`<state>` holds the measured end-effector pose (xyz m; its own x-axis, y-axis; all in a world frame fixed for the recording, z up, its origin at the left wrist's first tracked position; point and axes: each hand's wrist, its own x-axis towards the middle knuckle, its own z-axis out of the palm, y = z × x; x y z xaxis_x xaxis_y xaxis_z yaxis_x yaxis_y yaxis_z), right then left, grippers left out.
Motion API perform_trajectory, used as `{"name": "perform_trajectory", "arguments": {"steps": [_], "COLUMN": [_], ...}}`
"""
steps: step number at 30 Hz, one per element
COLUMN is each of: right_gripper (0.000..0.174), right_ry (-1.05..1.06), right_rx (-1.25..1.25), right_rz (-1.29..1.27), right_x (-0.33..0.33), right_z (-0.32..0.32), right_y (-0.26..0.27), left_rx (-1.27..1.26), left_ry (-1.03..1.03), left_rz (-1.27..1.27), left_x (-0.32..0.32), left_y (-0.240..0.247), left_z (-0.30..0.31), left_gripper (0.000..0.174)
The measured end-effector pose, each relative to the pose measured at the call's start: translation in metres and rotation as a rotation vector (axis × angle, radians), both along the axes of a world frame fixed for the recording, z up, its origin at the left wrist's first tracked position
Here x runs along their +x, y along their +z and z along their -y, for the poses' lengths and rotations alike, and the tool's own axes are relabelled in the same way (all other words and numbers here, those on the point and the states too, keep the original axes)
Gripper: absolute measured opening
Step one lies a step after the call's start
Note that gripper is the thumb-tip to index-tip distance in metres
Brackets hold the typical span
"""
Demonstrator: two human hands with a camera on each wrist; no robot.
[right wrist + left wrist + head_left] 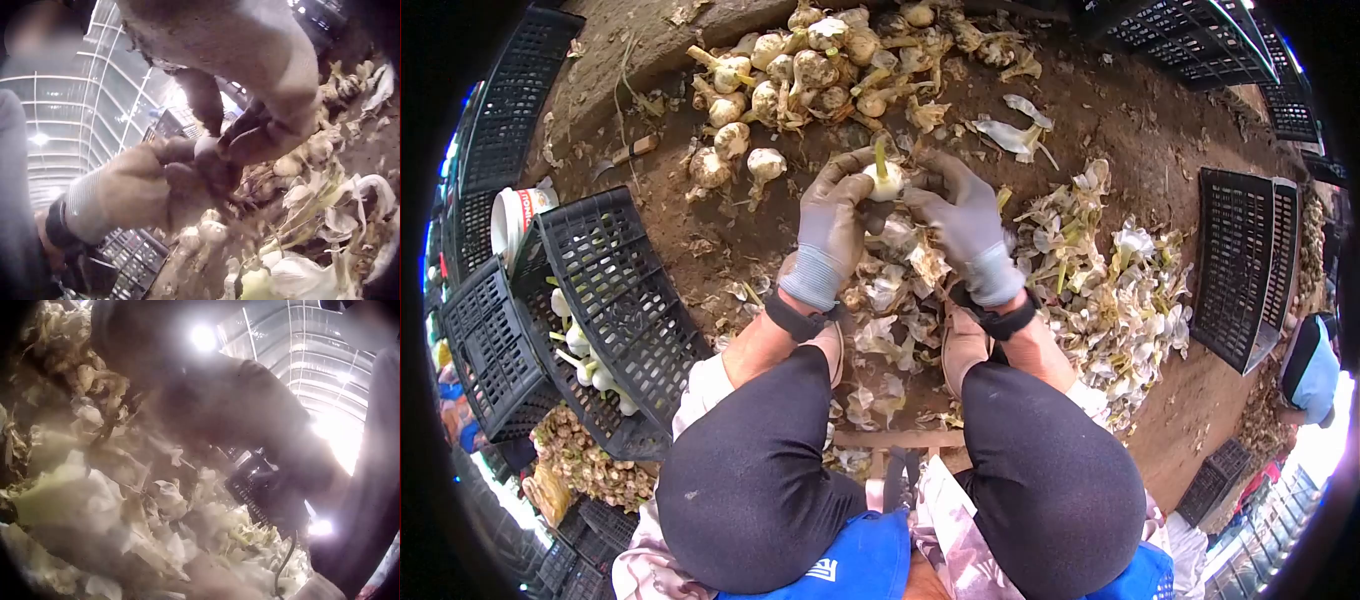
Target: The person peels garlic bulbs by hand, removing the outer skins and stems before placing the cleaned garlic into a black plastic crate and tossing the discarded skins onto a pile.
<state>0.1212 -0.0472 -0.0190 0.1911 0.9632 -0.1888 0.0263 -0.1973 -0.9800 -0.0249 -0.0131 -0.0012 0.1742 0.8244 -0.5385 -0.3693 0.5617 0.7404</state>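
Note:
In the head view, a white peeled garlic bulb (884, 182) with a short green stem is held between both gloved hands above the soil. The left hand (834, 212) curls its fingers and thumb round the bulb's left side. From the other side the right hand (962, 212) pinches at the bulb with thumb and fingers. In the right wrist view, the left hand (131, 187) and the right hand (250, 69) meet at the bulb (206, 149), mostly hidden by fingers. A blurred dark shape, probably the left hand (219, 400), fills the upper left wrist view.
Unpeeled garlic bulbs (810, 75) are heaped beyond the hands. Loose skins (1125, 290) cover the ground at right and between the feet. A black crate (615, 290) with white bulbs (578, 340) stands at left, another crate (1245, 265) at right. A small knife (635, 150) lies upper left.

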Motion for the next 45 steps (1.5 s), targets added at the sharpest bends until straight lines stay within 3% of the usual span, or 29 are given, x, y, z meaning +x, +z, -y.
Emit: {"name": "perform_trajectory", "arguments": {"steps": [4,6,9,11,13,14,17,19,21,25,27,28,29,30,33,35,37,41,43,45], "right_gripper": [0.041,0.039,0.037,0.038,0.048,0.042,0.030,0.031,0.031,0.035,0.043,0.043,0.047,0.051,0.052,0.046,0.038,0.030,0.025,0.025], "right_ry": [-0.084,-0.095,0.028,0.051,0.137,0.110,0.083,0.107,0.057,0.091,0.085,0.082,0.112,0.140,0.118,0.094,0.009,0.067,-0.019,0.010], "right_rx": [-0.049,-0.103,-0.126,-0.075,-0.291,-0.271,-0.362,-0.436,-0.359,-0.309,-0.254,-0.257,-0.148,-0.037,-0.048,-0.013,-0.194,-0.238,-0.337,-0.382], "right_rz": [-0.008,-0.020,0.107,0.100,-0.542,-0.648,-0.417,-0.393,-0.736,-0.727,-0.193,-0.194,0.050,0.293,0.307,0.242,-0.204,-0.139,-0.536,-0.434], "right_x": [-0.008,-0.002,0.030,0.029,0.027,0.023,0.015,0.018,0.018,0.021,0.015,0.012,0.008,0.006,0.004,0.004,0.003,0.015,0.010,0.000], "right_z": [-0.007,-0.013,-0.015,-0.008,-0.005,-0.007,-0.011,-0.011,-0.006,-0.005,-0.004,-0.002,-0.001,0.000,-0.001,-0.001,-0.003,-0.002,0.003,0.017], "right_y": [0.001,-0.001,-0.050,-0.004,0.036,0.031,0.036,0.038,0.033,0.041,0.038,0.033,0.027,0.022,0.013,0.011,0.013,-0.021,-0.007,0.005], "left_rx": [-0.026,-0.183,-0.175,-0.107,0.031,0.059,0.106,0.063,0.019,0.052,0.042,0.222,0.403,0.402,0.588,0.503,0.246,0.011,-0.052,-0.044], "left_ry": [-0.022,-0.042,-0.030,-0.081,-0.177,-0.193,-0.274,-0.281,-0.290,-0.257,-0.282,-0.369,-0.453,-0.456,-0.499,-0.456,-0.432,-0.360,-0.295,-0.238], "left_rz": [-0.005,0.378,0.329,0.255,0.129,0.138,0.021,0.041,0.067,0.076,0.058,-0.093,-0.244,-0.242,-0.355,-0.266,-0.064,0.076,0.115,0.142], "left_x": [-0.002,-0.014,-0.017,-0.019,-0.016,-0.013,-0.012,-0.017,-0.019,-0.017,-0.017,-0.016,-0.015,-0.015,-0.015,-0.014,-0.018,-0.018,-0.017,-0.020], "left_y": [0.003,-0.012,0.003,0.006,0.009,0.012,0.014,0.011,0.007,0.010,0.012,0.012,0.013,0.013,0.016,0.018,0.008,0.000,0.000,0.000], "left_z": [0.001,0.001,-0.002,-0.003,-0.002,-0.001,-0.003,-0.003,-0.003,-0.006,-0.005,-0.003,-0.001,0.000,0.003,0.004,0.003,0.005,0.008,0.001], "left_gripper": [0.032,0.034,0.035,0.036,0.038,0.039,0.038,0.038,0.038,0.038,0.038,0.037,0.036,0.036,0.029,0.030,0.034,0.033,0.032,0.032]}}
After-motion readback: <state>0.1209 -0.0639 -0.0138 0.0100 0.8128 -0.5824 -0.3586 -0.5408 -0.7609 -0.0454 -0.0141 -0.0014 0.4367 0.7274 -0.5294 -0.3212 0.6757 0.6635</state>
